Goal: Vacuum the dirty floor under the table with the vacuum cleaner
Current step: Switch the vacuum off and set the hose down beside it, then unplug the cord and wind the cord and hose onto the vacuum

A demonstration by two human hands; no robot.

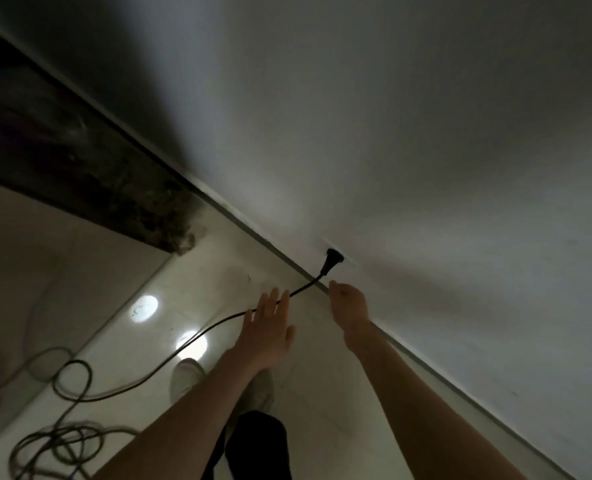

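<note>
Glossy pale floor tiles (80, 258) fill the left half of the view and a matt white wall (408, 116) fills the right; they meet along a thin skirting line that runs diagonally from upper left to lower right. Far left, a dark, mottled strip (45, 143) lies along the wall's foot. It may be a threshold or a rug, but the dim light does not let me say which. Below it, slack loops of thin black cord (76, 386) lie coiled on the tile, round in section and rubbery in look. From the coils the cord's long axis climbs up and to the right, passing under the left hand (268, 330) and on to a black moulded plug (329, 259) seated in a low white wall socket (339, 254).

The left hand hovers over the cord with fingers spread and straight, holding nothing. The right hand (348, 306) is nearer the plug, just below and to the right of it, with fingers loosely curled; it appears to grip nothing, though motion blur leaves this uncertain. Pale shoes (187, 375) stand on the tile beneath the arms.

No vacuum cleaner or table shows, so the cord is the only trace of the machine. With power apparently connected, I judge the coming move to be following the cord down and left to the cleaner.
</note>
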